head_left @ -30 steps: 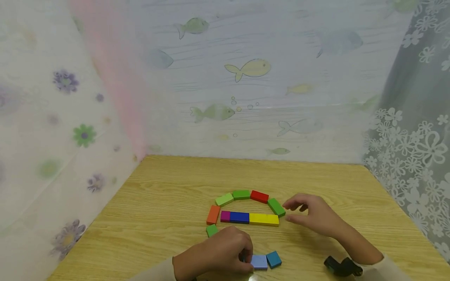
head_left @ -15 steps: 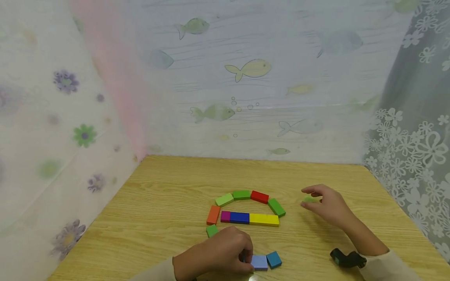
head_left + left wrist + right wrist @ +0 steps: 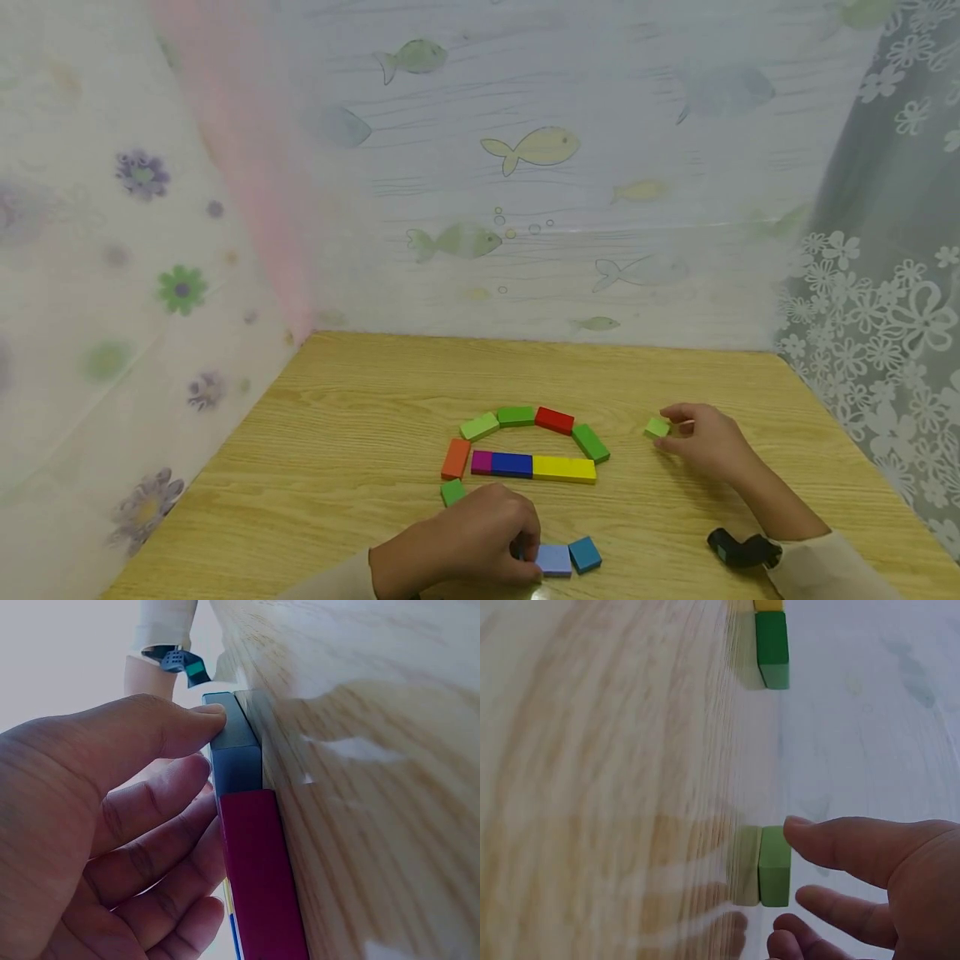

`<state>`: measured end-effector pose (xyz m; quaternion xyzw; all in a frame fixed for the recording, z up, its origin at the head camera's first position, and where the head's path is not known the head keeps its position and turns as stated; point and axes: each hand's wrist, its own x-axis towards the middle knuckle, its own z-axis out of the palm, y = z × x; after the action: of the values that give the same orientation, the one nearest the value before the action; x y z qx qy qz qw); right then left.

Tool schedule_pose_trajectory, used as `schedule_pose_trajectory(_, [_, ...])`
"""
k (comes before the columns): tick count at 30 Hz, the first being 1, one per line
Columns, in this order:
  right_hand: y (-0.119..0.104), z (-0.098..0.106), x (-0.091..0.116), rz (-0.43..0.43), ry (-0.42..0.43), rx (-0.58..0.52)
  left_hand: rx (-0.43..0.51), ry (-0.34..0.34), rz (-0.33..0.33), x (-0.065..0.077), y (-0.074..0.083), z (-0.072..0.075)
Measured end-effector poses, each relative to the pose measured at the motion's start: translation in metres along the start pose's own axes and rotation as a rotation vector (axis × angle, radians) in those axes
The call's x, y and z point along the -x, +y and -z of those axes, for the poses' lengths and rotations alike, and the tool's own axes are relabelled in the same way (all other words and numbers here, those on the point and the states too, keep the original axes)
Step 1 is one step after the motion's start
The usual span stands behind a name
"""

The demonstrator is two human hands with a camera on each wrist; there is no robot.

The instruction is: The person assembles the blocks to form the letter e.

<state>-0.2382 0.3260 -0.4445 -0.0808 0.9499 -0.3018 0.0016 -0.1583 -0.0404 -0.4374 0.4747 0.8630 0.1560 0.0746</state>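
My left hand (image 3: 487,529) bends over the near part of the table. In the left wrist view its thumb and index finger pinch a blue block (image 3: 238,769), which stands against a magenta block (image 3: 259,874). A light blue block (image 3: 554,561) lies right at the left fingertips, with a teal block (image 3: 585,554) beside it. Farther right, my right hand (image 3: 708,440) has thumb and fingers spread around one end of a light green block (image 3: 656,427) lying on the table. The right wrist view shows the thumb tip at that block's edge and the other fingers apart from it.
An arch of blocks, including a red block (image 3: 554,420), a dark green block (image 3: 590,442) and an orange block (image 3: 455,459), curves around a row with a yellow block (image 3: 564,468) and a dark blue block (image 3: 512,465). Printed curtains (image 3: 540,250) border the wooden table (image 3: 375,375).
My right hand has moved right, away from the dark green block at the arch's end. Its fingers have drawn back from the light green block, which now shows more fully. The left hand stays still.
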Motion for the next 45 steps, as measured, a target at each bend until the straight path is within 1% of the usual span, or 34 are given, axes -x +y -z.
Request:
schedule_pose_trajectory(3, [0.0004,-0.0006,-0.0002,-0.008,-0.024,-0.020,0.006,-0.003,0.005,0.0004,-0.0004,-0.0003])
schedule_pose_trajectory(7, [0.0005,-0.0016,0.0003,-0.011,-0.036,-0.044,0.027,-0.008,0.013,0.0001,-0.0008,-0.0009])
schedule_pose_trajectory(13, [0.0032,-0.0023,0.0009,-0.013,-0.032,-0.045,0.038,-0.011,0.014,-0.0007,-0.0006,-0.0017])
schedule_pose_trajectory(19, [0.0040,-0.0023,0.0004,-0.006,-0.019,-0.040,0.026,-0.011,0.012,-0.0010,-0.0012,-0.0026])
schedule_pose_trajectory(33, [0.0046,-0.0022,-0.0001,-0.021,0.006,-0.028,0.007,-0.001,0.000,-0.0009,-0.0013,-0.0013])
schedule_pose_trajectory(39, [0.0053,-0.0024,-0.0001,-0.024,0.008,-0.016,0.019,-0.005,0.000,-0.0014,-0.0020,-0.0021])
schedule_pose_trajectory(45, [0.0031,-0.0004,0.0001,-0.027,0.007,-0.009,0.023,0.006,-0.009,-0.0017,-0.0035,-0.0038])
